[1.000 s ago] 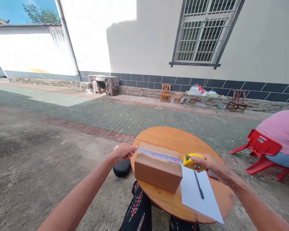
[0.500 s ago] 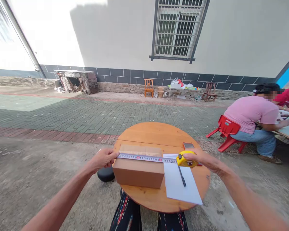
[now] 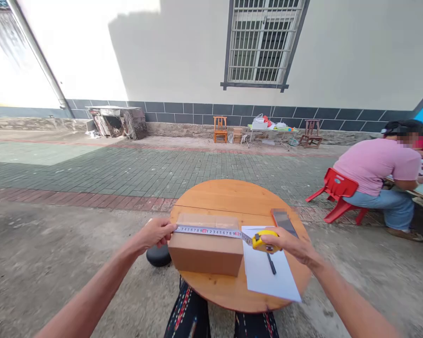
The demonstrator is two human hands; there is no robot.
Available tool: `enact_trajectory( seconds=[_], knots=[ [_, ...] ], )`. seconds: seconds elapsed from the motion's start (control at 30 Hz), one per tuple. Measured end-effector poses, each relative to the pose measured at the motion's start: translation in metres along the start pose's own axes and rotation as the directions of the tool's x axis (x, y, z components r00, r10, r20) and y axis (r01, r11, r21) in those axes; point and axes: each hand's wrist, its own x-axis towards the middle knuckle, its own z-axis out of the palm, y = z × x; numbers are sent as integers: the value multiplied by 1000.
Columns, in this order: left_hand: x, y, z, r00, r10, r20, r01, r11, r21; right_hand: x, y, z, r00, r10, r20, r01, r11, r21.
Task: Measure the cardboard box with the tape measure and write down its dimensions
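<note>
A brown cardboard box (image 3: 205, 256) rests on a round wooden table (image 3: 225, 195). Across its top lies the drawn-out blade (image 3: 211, 231) of a tape measure, its numbers facing up. My left hand (image 3: 159, 232) pinches the blade's end at the box's left edge. Right of the box, my right hand (image 3: 291, 243) is closed around the yellow tape measure case (image 3: 264, 241), above white paper (image 3: 270, 281). Between the box and the case the blade bends down slightly. A black pen (image 3: 271, 265) lies on the paper, its upper end hidden under the case.
A phone (image 3: 284, 221) lies behind my right hand on the table. Beside the table at left is a black round object (image 3: 158, 256). To the right, a person in a pink shirt (image 3: 379, 164) sits on a red chair (image 3: 338, 188) at another table.
My right hand has moved left and a little down with the tape measure case, closer to the box. The blade between box and case is shorter and now bent. My left hand keeps its pinch.
</note>
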Motion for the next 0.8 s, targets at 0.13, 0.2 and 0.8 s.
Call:
enact_trajectory(
  seconds=[0.13,0.2,0.8],
  knots=[
    [1,0,-2,1000,-7,22,7,1000,-6,-11,-16,-26,999,25,-32,-27,998,-53],
    [2,-1,-1,1000,-2,28,3,1000,-21,-17,-26,-33,998,29,-62,-35,995,-96],
    [-3,6,-9,997,60,-45,-63,995,-74,-30,-70,-7,996,12,-87,-20,995,-94]
  ],
)
